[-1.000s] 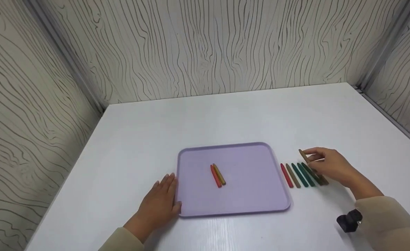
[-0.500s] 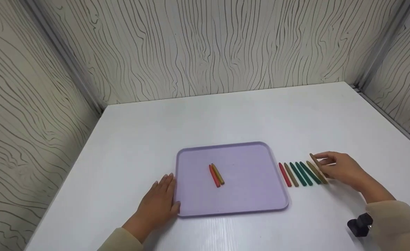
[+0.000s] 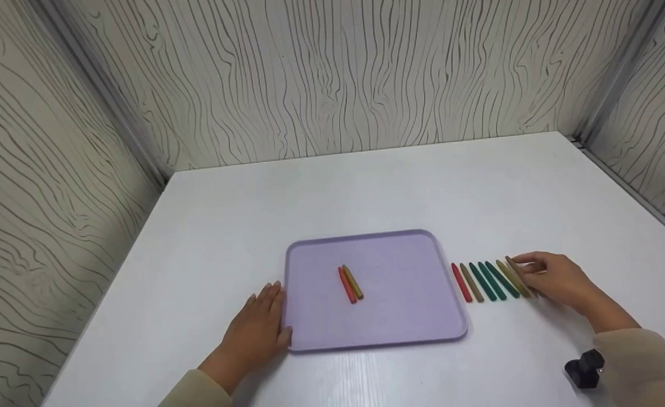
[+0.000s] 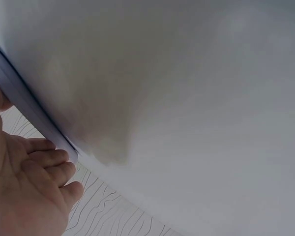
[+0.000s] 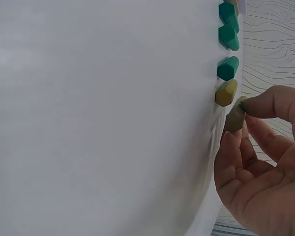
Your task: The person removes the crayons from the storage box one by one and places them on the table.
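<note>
My right hand (image 3: pixel 555 278) pinches a brown crayon (image 5: pixel 236 117) between thumb and fingers, low at the right end of a crayon row. Right beside it lies a yellow-ochre crayon (image 5: pixel 226 93). Further left in the row come several green crayons (image 3: pixel 482 281), a brown crayon (image 3: pixel 472 282) and a red crayon (image 3: pixel 461 282). With fingers extended, my left hand (image 3: pixel 251 333) rests on the table against the left edge of a purple tray (image 3: pixel 405 308). Inside the tray, a red crayon (image 3: pixel 347 285) and an ochre crayon (image 3: pixel 352 281) lie side by side.
All of this is on a white table (image 3: pixel 309 198). Wood-patterned panels (image 3: pixel 332 73) stand behind it and at both sides. A small black device (image 3: pixel 583 370) sits by the right sleeve (image 3: pixel 637 356).
My right hand has moved right and down with the brown crayon, from above the green crayons to the row's right end, beside the ochre one. The left hand stays by the tray.
</note>
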Demonstrator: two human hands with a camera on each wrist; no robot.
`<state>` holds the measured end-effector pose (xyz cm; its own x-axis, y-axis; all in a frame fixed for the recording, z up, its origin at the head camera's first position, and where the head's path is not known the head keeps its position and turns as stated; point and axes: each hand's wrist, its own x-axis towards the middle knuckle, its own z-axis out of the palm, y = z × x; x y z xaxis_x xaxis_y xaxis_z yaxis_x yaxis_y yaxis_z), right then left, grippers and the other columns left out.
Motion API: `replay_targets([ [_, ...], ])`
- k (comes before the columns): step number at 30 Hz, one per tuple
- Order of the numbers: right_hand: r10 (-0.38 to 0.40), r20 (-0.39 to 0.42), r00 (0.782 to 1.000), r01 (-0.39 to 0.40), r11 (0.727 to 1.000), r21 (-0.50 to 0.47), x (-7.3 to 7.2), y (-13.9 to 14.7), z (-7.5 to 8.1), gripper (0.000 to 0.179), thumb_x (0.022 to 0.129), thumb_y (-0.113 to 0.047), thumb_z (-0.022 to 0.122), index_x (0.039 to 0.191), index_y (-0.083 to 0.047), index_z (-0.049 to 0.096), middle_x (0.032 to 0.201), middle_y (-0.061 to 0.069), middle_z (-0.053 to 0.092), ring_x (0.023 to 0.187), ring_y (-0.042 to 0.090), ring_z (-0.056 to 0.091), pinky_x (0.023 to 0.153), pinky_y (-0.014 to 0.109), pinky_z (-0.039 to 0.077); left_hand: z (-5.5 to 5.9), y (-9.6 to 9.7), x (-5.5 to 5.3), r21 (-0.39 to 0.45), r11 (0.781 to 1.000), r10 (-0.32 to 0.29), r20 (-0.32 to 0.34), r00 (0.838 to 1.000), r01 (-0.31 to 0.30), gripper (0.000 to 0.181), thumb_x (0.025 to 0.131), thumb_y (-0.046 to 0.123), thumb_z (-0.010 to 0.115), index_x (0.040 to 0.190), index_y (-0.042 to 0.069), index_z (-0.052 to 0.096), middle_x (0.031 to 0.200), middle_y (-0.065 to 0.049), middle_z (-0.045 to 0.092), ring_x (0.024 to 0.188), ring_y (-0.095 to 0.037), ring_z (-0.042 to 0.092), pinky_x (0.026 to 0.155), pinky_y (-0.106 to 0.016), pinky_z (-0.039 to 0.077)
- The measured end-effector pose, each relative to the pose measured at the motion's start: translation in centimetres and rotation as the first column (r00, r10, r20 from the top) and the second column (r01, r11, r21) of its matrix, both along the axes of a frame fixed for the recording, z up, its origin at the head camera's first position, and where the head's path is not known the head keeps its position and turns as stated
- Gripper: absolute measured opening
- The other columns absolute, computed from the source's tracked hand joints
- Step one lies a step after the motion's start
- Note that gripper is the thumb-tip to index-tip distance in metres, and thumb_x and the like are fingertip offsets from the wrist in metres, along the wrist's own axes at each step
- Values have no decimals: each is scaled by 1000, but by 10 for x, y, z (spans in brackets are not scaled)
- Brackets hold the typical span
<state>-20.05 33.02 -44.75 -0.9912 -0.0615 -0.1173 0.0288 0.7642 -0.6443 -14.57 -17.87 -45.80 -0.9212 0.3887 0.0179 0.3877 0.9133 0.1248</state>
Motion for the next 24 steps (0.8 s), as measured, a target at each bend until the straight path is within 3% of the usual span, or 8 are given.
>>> replay_targets([
  [15, -24, 28, 999, 24, 1000, -2, 1, 1, -2, 43, 88, -9, 58, 126, 10, 52, 110, 29, 60, 85, 26, 61, 60, 31, 51, -2, 0, -1, -6, 1000, 14, 24, 1000, -13, 65, 93, 32, 51, 141, -9, 36, 148, -21, 33, 138, -36, 26, 111, -50, 23],
  [24, -15, 17, 1000, 14, 1000, 17, 0, 7, 11, 45, 89, -13, 57, 128, 9, 50, 112, 28, 57, 84, 26, 59, 62, 31, 51, 0, 0, -1, 2, 1000, 4, 19, 1000, -4, 65, 92, 31, 52, 140, -10, 37, 147, -22, 34, 138, -37, 27, 111, -51, 23],
])
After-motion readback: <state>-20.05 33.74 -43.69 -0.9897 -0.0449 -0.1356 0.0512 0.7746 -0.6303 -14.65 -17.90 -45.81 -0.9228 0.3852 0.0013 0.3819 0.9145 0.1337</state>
